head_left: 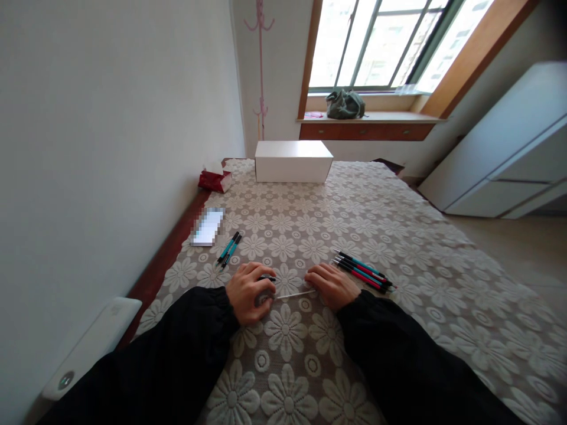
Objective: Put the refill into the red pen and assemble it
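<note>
Black sleeves fill the bottom of the frame, both forearms resting on the table (398,236) with its floral lace cloth.

Left hand (248,290) is curled over a dark pen tip (267,277) – closed on it, though its grip underneath is hidden. Right hand (331,284) lies palm-down, fingers bent, pinning the far end of a thin white rod (296,294) that bridges the two hands; likely held flat so it stays put.

Loose pens (363,271), red and teal, fan out at 3 o'clock of the right hand, touching it or nearly – within easy reach. Two teal pens (229,248) sit apart at 11 o'clock of the left hand.

Blurred phone (207,226) further at 11, red tissue pack (214,179) beyond, white box (292,160) at 12 o'clock, far end.
</note>
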Action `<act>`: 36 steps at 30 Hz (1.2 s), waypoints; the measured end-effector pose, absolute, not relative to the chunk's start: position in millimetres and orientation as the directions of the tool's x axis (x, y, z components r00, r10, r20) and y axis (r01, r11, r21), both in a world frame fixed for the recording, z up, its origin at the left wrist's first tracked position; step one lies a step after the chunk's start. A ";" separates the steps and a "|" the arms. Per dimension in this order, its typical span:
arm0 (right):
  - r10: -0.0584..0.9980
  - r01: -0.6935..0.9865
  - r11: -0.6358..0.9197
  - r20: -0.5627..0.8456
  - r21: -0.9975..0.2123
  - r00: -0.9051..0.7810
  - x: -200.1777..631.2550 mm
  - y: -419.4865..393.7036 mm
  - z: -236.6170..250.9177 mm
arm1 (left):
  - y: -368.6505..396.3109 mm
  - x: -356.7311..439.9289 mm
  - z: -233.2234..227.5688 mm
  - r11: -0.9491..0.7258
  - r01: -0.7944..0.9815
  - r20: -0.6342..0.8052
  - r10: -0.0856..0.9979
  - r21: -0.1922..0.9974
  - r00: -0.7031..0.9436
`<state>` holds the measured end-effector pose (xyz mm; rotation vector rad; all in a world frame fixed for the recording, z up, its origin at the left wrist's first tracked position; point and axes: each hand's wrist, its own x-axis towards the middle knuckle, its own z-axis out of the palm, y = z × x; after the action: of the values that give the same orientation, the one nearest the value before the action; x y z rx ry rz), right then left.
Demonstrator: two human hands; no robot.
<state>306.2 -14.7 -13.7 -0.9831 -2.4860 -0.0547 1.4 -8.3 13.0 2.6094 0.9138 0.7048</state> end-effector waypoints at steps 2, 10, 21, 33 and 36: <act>0.632 0.653 0.746 0.450 -0.133 -0.631 305.4 -14.4 -13.9 | -8.8 1.7 12.6 -0.758 0.501 0.366 0.645 0.417 0.671; 0.591 0.620 0.776 0.479 -0.115 -0.649 306.5 -12.5 -14.8 | -3.8 -0.8 23.7 -0.741 0.486 0.503 0.671 0.463 0.545; 0.600 0.617 0.768 0.533 -0.175 -0.596 301.8 -15.1 -12.0 | 103.1 -124.3 28.8 -0.112 0.768 0.393 0.899 0.630 -0.191; 0.596 0.627 0.757 0.589 -0.185 -0.546 297.7 -16.5 -8.4 | 117.4 -146.2 -3.6 -0.038 0.718 0.312 0.916 0.695 -0.254; 0.590 0.632 0.755 0.597 -0.172 -0.543 296.8 -16.5 -8.2 | 117.0 -145.3 -2.8 -0.066 0.699 0.320 0.917 0.712 -0.238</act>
<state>296.8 -16.5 -8.2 -0.9120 -2.2984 -0.0842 -145.3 117.0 -2.8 1.7496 1.9454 1.1956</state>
